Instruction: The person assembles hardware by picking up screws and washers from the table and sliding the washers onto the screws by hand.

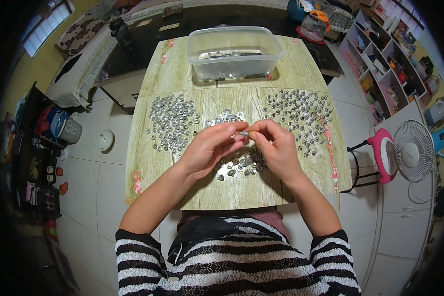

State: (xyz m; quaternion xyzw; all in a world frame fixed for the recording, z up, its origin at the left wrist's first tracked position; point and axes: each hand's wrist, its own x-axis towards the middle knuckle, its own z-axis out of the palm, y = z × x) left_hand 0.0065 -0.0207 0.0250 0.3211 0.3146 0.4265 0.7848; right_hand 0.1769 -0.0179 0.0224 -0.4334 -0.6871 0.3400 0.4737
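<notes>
Over the middle of the table, my left hand (209,148) and my right hand (277,150) meet at the fingertips. Both are closed on a small metal bolt (244,133); part of it is hidden by the fingers. A spread of small silver nuts (171,121) lies to the left of my hands. To the right, many short screws (301,116) are scattered. Flat washers (226,118) form a heap just beyond my fingers. Below my hands lie several darker bolt pieces (241,165), partly covered by them.
A clear plastic box (235,66) with some metal parts in it stands at the far side of the wood-patterned table (202,195). On the right are a pink stool (381,155), a white fan (413,150) and shelves (375,59). A dark table (155,29) stands behind.
</notes>
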